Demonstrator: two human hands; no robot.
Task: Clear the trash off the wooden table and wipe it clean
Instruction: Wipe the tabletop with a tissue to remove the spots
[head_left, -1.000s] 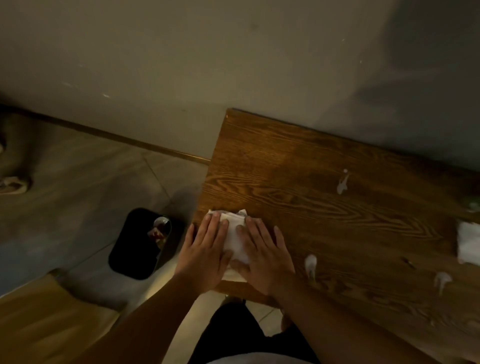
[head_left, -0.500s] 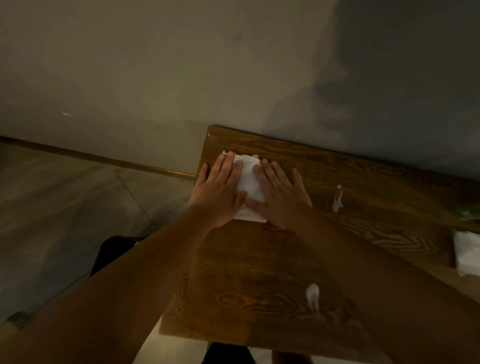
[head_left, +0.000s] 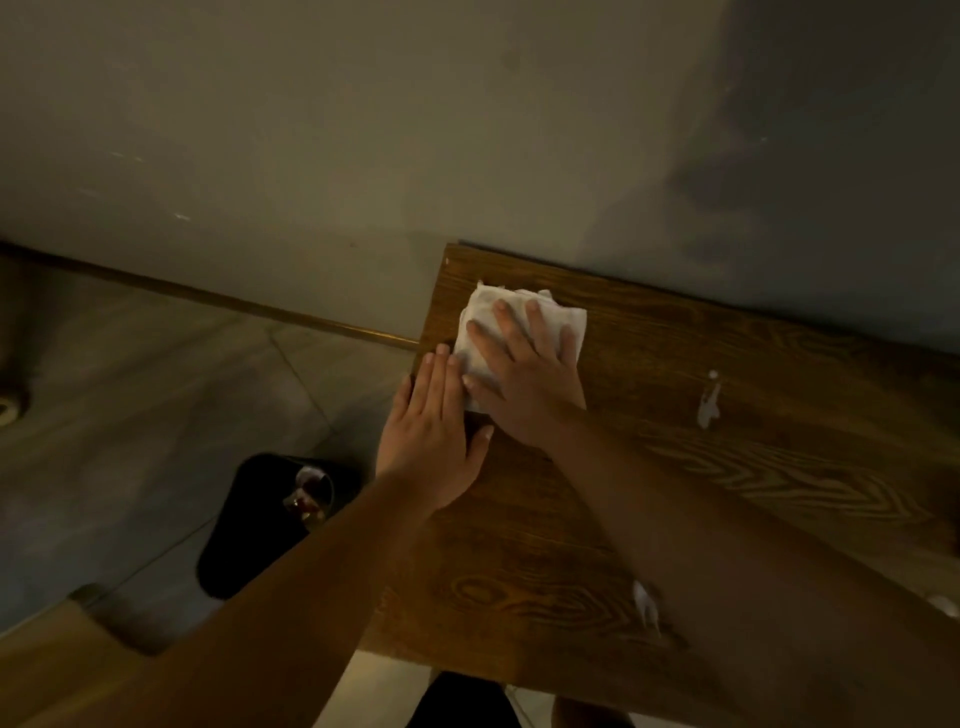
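Note:
The wooden table (head_left: 519, 571) runs along the wall. A folded white cloth (head_left: 480, 325) lies near its far left corner. My right hand (head_left: 524, 384) lies flat on the cloth with fingers spread, pressing it onto the wood. My left hand (head_left: 436, 441) rests flat at the table's left edge just below the cloth, fingertips at its border, holding nothing. White smears mark the top: one in the middle (head_left: 707, 408), another (head_left: 645, 608) beside my right forearm, and a third (head_left: 943, 605) at the right border.
A black trash bin (head_left: 239, 535) stands on the floor left of the table, with some trash (head_left: 309, 493) inside. A tan surface (head_left: 47, 654) fills the lower left corner. The wall meets the table's far edge.
The cloth has slid from the near left edge to the far left corner by the wall. My left hand has come off it and now lies behind it; the right hand stays on top.

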